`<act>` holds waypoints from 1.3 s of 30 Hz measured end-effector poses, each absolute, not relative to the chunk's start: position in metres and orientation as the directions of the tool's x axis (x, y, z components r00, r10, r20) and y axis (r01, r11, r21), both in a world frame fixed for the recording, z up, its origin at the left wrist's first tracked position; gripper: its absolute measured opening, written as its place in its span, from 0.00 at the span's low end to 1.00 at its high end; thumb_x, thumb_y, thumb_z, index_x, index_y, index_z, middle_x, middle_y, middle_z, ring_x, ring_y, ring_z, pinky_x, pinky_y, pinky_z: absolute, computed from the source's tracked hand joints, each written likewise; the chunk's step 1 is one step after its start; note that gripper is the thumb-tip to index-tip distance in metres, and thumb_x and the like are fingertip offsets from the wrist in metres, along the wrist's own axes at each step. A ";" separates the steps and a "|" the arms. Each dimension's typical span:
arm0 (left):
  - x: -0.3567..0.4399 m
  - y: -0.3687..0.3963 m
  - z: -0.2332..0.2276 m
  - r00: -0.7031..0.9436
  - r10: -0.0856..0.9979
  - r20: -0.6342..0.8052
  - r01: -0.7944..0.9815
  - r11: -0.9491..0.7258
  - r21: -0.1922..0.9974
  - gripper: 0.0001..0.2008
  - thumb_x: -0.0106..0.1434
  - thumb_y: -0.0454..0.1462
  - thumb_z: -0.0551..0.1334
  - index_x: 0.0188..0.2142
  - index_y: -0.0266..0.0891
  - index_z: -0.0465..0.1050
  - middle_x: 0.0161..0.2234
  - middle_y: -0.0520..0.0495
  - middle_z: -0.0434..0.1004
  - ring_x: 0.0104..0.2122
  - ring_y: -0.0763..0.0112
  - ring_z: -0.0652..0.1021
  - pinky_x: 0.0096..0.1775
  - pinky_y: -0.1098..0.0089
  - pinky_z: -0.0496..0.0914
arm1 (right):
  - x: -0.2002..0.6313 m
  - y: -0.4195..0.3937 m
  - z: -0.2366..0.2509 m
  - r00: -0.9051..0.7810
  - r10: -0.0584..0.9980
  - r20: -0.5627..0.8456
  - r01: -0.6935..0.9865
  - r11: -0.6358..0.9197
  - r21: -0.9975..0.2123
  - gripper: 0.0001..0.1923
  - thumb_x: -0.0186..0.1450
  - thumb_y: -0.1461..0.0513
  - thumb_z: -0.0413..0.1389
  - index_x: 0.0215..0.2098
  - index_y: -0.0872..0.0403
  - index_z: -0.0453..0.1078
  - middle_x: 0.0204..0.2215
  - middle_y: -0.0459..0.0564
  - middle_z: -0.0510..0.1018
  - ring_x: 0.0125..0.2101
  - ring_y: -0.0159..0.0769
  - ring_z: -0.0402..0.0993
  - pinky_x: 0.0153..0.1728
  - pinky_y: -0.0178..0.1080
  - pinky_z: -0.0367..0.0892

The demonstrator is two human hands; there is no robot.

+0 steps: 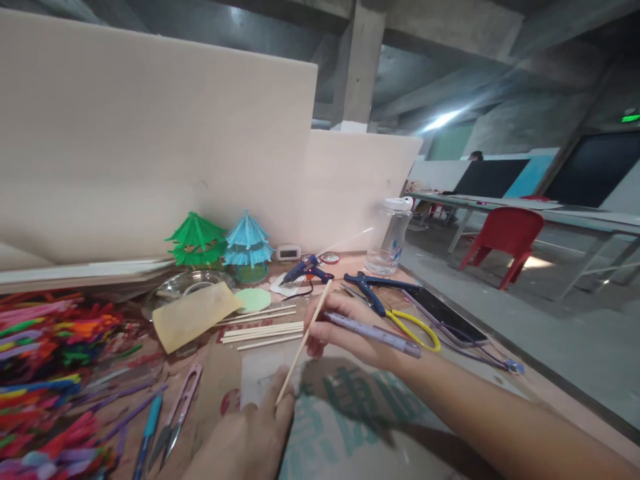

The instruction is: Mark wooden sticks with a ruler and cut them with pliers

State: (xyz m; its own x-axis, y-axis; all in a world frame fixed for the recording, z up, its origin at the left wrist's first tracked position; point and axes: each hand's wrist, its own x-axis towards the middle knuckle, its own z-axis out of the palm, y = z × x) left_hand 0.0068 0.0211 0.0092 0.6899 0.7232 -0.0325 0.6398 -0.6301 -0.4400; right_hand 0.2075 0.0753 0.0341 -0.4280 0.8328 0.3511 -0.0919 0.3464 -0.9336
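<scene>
My right hand (345,333) pinches the upper part of a thin wooden stick (302,347) between thumb and fingers. A purple pen (373,333) is tucked into the same hand, slanting back over the wrist. The lower end of the stick is held between the fingers of my left hand (255,427), which is somewhat blurred. Both hands are over a sheet with green printed characters (350,407). Just beyond them lie several loose wooden sticks (263,331), side by side on the cardboard.
Colourful pipe cleaners (45,373) are heaped at left, near thread snips (183,407) and a blue pen (150,427). Behind stand green (196,240) and blue (247,240) tiered models, a glue gun (307,268) and a water bottle (390,237). Yellow-handled pliers (413,330) and a phone (445,317) lie right.
</scene>
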 end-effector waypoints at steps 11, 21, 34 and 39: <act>0.012 0.023 0.000 0.674 0.724 -0.144 0.656 -0.677 -0.332 0.32 0.57 0.19 0.50 0.61 0.35 0.63 0.63 0.28 0.59 0.28 0.62 0.82 0.28 0.61 0.79 | 0.214 0.089 0.000 -0.389 0.913 0.123 -0.073 0.103 -0.992 0.19 0.56 0.50 0.65 0.34 0.53 0.66 0.28 0.47 0.78 0.28 0.33 0.77 0.31 0.38 0.73; 0.010 0.022 -0.008 0.713 0.697 -0.069 0.650 -0.695 -0.308 0.29 0.57 0.21 0.50 0.58 0.30 0.64 0.62 0.26 0.61 0.25 0.62 0.81 0.22 0.63 0.77 | 0.252 0.105 -0.001 -0.130 0.881 0.454 0.523 0.450 -0.724 0.18 0.69 0.49 0.48 0.34 0.52 0.71 0.20 0.43 0.64 0.21 0.32 0.61 0.23 0.35 0.56; 0.009 0.021 -0.012 0.734 0.678 0.043 0.656 -0.690 -0.307 0.27 0.56 0.21 0.50 0.55 0.30 0.68 0.59 0.29 0.67 0.23 0.65 0.80 0.21 0.66 0.75 | 0.211 0.093 -0.044 -0.530 0.703 0.475 0.726 0.665 -0.174 0.14 0.70 0.60 0.48 0.46 0.52 0.74 0.32 0.53 0.71 0.35 0.41 0.67 0.35 0.41 0.63; 0.010 0.021 -0.009 0.728 0.685 0.019 0.655 -0.687 -0.314 0.27 0.57 0.22 0.49 0.55 0.29 0.68 0.59 0.29 0.67 0.23 0.64 0.80 0.21 0.65 0.76 | 0.212 0.094 -0.043 -0.555 0.687 0.470 0.734 0.670 -0.112 0.12 0.70 0.60 0.50 0.44 0.53 0.75 0.31 0.51 0.70 0.34 0.40 0.65 0.34 0.40 0.61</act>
State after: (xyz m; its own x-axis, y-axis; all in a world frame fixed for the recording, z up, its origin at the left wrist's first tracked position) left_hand 0.0098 0.0211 -0.0092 0.7283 0.6850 0.0194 0.6549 -0.6874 -0.3142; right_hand 0.2116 0.0942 -0.0432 -0.5549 0.6867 0.4697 0.7340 0.6698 -0.1122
